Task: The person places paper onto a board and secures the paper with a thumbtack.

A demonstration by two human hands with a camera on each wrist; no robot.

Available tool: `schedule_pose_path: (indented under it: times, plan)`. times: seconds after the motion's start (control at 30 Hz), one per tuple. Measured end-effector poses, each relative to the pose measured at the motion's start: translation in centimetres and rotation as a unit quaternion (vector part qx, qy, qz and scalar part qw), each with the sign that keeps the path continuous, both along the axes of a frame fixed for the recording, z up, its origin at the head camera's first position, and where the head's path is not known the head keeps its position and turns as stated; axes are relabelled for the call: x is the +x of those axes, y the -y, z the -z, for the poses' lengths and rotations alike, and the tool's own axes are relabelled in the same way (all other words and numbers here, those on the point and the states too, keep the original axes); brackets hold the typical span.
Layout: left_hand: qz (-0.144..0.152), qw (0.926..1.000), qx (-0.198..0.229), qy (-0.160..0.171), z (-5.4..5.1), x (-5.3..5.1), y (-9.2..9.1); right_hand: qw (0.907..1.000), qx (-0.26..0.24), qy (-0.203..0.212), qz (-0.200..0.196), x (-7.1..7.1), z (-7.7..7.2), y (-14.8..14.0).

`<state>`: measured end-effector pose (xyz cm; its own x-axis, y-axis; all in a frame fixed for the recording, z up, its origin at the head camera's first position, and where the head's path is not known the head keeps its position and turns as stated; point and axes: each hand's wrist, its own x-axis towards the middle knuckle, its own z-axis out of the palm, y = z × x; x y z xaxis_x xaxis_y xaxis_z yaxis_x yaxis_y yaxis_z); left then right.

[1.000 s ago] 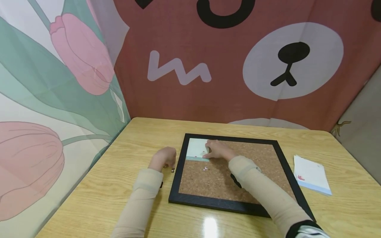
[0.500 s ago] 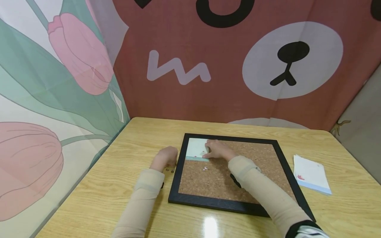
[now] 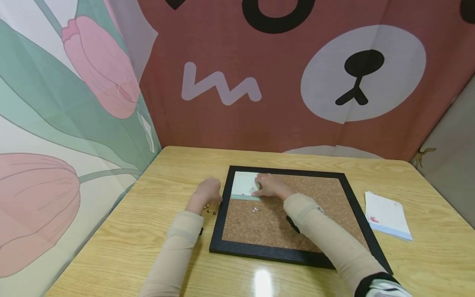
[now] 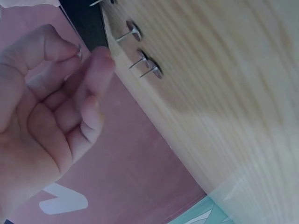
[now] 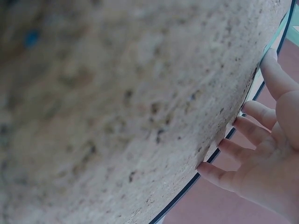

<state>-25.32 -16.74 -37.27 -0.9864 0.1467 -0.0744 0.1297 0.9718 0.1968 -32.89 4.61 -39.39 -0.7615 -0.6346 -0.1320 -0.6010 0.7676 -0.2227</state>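
Note:
My left hand (image 3: pixel 208 190) is over the table just left of the black-framed cork board (image 3: pixel 285 218). In the left wrist view the left hand (image 4: pixel 56 98) pinches a small thumbtack (image 4: pixel 80 51) between thumb and fingertip. Other thumbtacks (image 4: pixel 151 69) lie point up on the wood beside it. A white note sheet with a green lower edge (image 3: pixel 243 184) lies in the board's upper left corner. My right hand (image 3: pixel 272 186) rests its fingertips on the sheet's right side and the cork; in the right wrist view the right hand (image 5: pixel 266 158) has its fingers spread against the surface.
Small whitish pieces (image 3: pixel 255 210) lie on the cork below the sheet. A stack of white note sheets (image 3: pixel 387 214) lies on the table (image 3: pixel 144 231) right of the board. A printed cloth (image 3: pixel 222 49) hangs behind the table.
My left hand has lifted slightly from the thumbtacks on the table, and more of them show beside it. My right hand stays in place on the sheet.

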Motion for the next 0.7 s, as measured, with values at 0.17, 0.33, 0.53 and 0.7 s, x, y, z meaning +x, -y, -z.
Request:
schedule_pose_path:
  times: [0.17,0.33,0.53,0.7]
  plan:
    - [-0.008,0.9996,0.023,-0.014,-0.19,-0.14,0.17,1.0,0.005,-0.004,-0.002,0.15,-0.2,0.03]
    - [-0.013,0.9995,0.023,-0.015,-0.09,-0.33,0.25,0.9999,0.011,0.0,0.006,0.1,-0.26,0.18]
    - [-0.005,0.9994,-0.007,-0.033,-0.09,-0.52,0.33,0.9996,0.012,0.016,0.023,0.01,-0.11,0.27]
    - [0.002,0.9994,-0.001,-0.034,-0.12,-0.65,0.31,0.9996,0.007,0.017,0.022,0.02,0.0,0.27]
